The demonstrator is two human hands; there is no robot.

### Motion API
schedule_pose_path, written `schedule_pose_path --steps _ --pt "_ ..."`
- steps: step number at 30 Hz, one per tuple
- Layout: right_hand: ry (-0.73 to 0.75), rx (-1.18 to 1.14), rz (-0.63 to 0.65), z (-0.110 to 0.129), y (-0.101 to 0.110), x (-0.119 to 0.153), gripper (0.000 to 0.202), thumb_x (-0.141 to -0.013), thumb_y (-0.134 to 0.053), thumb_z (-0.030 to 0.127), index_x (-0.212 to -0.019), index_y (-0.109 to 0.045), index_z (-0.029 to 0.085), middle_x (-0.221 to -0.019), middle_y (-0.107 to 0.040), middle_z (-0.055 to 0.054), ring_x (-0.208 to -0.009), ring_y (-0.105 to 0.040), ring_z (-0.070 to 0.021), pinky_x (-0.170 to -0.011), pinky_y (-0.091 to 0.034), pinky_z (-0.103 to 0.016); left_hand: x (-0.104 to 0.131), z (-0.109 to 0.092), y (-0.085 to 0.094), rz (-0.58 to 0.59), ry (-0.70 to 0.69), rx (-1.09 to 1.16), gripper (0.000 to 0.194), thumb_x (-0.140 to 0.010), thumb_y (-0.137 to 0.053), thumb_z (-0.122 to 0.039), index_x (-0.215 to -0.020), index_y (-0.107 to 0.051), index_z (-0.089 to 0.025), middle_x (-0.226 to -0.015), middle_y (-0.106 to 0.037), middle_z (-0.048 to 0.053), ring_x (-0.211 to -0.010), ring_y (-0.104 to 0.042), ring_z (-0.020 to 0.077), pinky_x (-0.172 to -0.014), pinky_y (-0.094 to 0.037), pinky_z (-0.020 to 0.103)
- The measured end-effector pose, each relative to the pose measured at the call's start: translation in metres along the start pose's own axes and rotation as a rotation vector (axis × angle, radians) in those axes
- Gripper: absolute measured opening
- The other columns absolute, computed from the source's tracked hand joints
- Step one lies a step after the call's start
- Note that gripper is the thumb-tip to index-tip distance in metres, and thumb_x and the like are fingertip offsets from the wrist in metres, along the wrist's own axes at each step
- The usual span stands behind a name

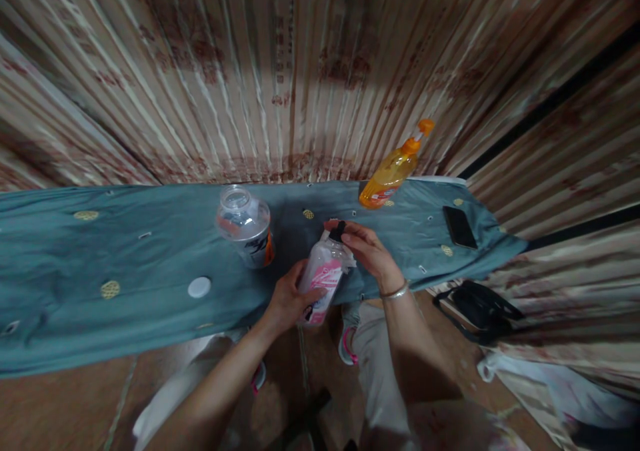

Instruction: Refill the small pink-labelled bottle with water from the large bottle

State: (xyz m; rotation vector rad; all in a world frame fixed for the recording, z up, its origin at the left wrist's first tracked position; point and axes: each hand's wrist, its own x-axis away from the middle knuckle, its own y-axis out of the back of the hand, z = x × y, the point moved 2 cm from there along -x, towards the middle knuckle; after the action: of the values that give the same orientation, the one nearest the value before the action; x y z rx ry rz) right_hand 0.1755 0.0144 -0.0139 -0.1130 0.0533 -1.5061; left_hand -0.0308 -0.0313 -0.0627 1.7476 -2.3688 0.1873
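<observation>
from far off, my left hand [291, 299] is holding the clear bottle [324, 276] by the table [150, 264] edge; my right hand [369, 247] is pinching its black top [337, 231]. i'm likely working that top, needing steady holding next.

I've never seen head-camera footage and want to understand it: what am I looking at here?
There's no machine: these are a person's two bare hands. The single picture comes from a camera on their head, looking forward and down.

The left hand holds a clear plastic bottle with a pink-and-white label; the right hand has its fingers on the bottle's black top.

On the patterned teal cloth are a clear, wide-bodied plastic container, a round white disc, an orange-topped plastic bottle of yellow-orange liquid and a flat black phone.
</observation>
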Motion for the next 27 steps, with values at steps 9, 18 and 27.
schedule_pose_path --steps 9,18,27 --pt "-0.029 0.002 -0.052 -0.0005 0.0 -0.0026 0.052 -0.055 -0.097 0.068 -0.076 -0.074 0.026 -0.106 -0.085 -0.002 -0.088 -0.074 -0.0216 -0.082 -0.058 -0.034 -0.0001 -0.002 -0.0004 0.003 0.0 0.015 0.065 -0.062 -0.089 -0.045 -0.117 -0.071 -0.016 -0.105 -0.08 0.008 -0.098 -0.072 0.0283 -0.09 -0.055 0.039" --pt "-0.052 -0.062 0.015 0.0043 -0.0006 -0.0005 0.048 -0.059 -0.092 0.068 -0.085 -0.081 0.028 -0.111 -0.085 -0.006 -0.112 -0.074 -0.0329 -0.101 -0.056 -0.046 0.0005 -0.003 -0.0034 0.057 0.013 0.093 0.066 -0.061 -0.091 -0.044 -0.118 -0.071 -0.017 -0.111 -0.082 0.009 -0.102 -0.074 0.0283 -0.093 -0.057 0.04" --pt "0.019 0.035 -0.024 -0.0025 0.0027 -0.0034 0.053 -0.063 -0.094 0.069 -0.096 -0.083 0.028 -0.106 -0.084 -0.004 -0.108 -0.074 -0.0287 -0.1 -0.057 -0.043 0.0021 -0.0016 -0.0042 0.088 0.033 0.14 0.068 -0.061 -0.092 -0.046 -0.117 -0.069 -0.016 -0.113 -0.081 0.01 -0.103 -0.074 0.0282 -0.095 -0.058 0.041"
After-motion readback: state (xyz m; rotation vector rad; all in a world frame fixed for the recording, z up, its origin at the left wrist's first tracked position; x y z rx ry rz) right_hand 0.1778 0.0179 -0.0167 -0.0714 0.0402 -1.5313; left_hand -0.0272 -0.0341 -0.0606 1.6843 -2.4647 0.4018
